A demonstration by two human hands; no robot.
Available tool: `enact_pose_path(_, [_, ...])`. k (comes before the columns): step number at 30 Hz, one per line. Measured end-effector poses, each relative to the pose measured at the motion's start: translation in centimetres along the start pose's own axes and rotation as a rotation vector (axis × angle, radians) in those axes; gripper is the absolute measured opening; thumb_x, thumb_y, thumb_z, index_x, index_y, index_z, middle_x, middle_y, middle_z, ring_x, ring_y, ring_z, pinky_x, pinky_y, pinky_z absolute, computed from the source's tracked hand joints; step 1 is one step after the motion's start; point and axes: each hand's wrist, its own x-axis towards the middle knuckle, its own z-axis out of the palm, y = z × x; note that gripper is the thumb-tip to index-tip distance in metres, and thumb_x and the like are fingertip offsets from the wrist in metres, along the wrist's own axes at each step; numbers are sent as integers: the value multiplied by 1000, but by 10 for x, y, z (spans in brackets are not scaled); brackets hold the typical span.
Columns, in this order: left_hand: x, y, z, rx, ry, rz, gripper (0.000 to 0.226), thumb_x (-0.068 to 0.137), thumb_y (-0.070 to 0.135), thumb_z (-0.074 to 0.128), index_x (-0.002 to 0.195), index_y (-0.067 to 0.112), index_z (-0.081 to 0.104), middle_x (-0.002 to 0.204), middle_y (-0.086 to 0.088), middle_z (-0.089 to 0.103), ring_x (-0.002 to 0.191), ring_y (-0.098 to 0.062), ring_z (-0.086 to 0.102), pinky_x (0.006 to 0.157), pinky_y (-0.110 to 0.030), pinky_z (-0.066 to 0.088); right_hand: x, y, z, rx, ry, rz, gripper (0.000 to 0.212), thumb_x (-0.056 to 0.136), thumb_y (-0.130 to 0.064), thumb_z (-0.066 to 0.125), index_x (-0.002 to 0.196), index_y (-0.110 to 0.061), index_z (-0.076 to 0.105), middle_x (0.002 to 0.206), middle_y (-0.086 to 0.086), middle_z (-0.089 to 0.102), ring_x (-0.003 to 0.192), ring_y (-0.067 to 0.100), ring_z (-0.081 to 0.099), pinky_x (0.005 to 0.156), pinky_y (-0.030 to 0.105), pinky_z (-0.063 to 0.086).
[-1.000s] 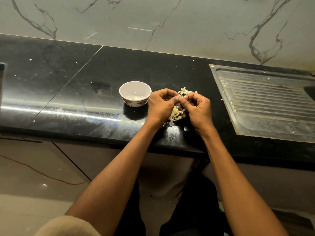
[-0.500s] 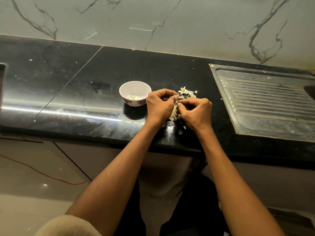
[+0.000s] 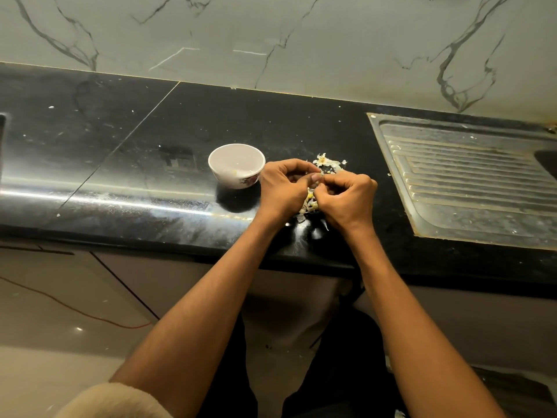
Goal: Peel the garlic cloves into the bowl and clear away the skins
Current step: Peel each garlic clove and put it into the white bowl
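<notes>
Garlic clove pinched by both hands | bowl beside left | skins behind

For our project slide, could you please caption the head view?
Both hands, left hand and right hand, work at garlic over a pile of skins beside a white bowl on the black counter.

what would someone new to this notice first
Two hands meet mid-counter: the left hand and right hand pinch something small between their fingertips, above a litter of garlic skins. Just left of them stands a small white bowl, and a steel drainboard fills the counter's right end.
</notes>
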Motion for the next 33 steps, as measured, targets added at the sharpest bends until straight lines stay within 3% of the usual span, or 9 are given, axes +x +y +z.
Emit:
enact_pose_path(3, [1,-1,0,-2,-20,32,9,81,-10,76,87,-4,77,82,-15,77,75,-16,74,75,-29,62,0,2,0,56,-5,56,15,73,-18,72,75,-8,82,61,8,71,55,30,66,52,43,53])
enact_pose_path(7, [1,-2,0,-2,-38,59,9,80,-10,76,87,-4,77,82,-15,77,76,-17,73,77,-32,62,2,-1,-3,186,-26,167,11,72,-18,74,77,-17,83,61,4,73,53,16,63,53,42,54])
enact_pose_path(11, [2,-5,0,9,-74,49,14,82,-10,73,86,2,77,81,-10,77,77,-15,74,75,-27,59,3,-1,-5,214,-54,210,11,71,-15,74,77,-16,83,62,6,73,54,15,62,51,39,52])
enact_pose_path(14, [3,-5,0,46,-76,1,14,83,-9,72,85,5,76,79,-8,77,74,-14,73,74,-30,61,2,0,-4,123,-56,127,11,74,-16,76,81,-12,84,65,1,75,56,11,67,54,32,56])
enact_pose_path(17, [3,-5,2,77,-55,-32,13,83,-7,72,82,6,75,74,-6,75,67,-11,72,68,-27,60,0,0,-2,-21,-57,-13,15,75,-20,73,68,-9,80,55,6,67,49,24,62,49,38,50])
enact_pose_path(21, [4,-5,1,52,-53,-61,16,83,-7,73,80,9,74,75,-7,76,69,-12,72,68,-28,60,-1,1,0,-81,-35,-83,19,74,-21,69,63,-7,75,52,5,64,47,25,57,49,38,46])
enact_pose_path(25, [5,-5,0,9,-88,-23,11,83,-12,72,88,-2,75,83,-14,76,75,-14,73,76,-29,62,0,2,-2,55,-10,59,11,74,-15,74,69,-9,81,56,5,69,50,26,64,49,40,52])
enact_pose_path(28, [6,-5,0,-21,-98,-1,11,84,-12,72,91,-3,75,85,-13,76,77,-12,72,77,-26,60,1,-1,-5,198,-31,202,6,76,-10,76,73,-9,82,60,9,72,50,17,63,50,40,53])
enact_pose_path(33, [7,-6,-1,-83,-94,-9,10,87,-6,73,96,-3,76,87,-14,76,79,-16,72,80,-30,59,3,-4,-8,352,-34,316,16,78,-1,76,70,-14,79,60,9,71,44,13,60,49,26,48])
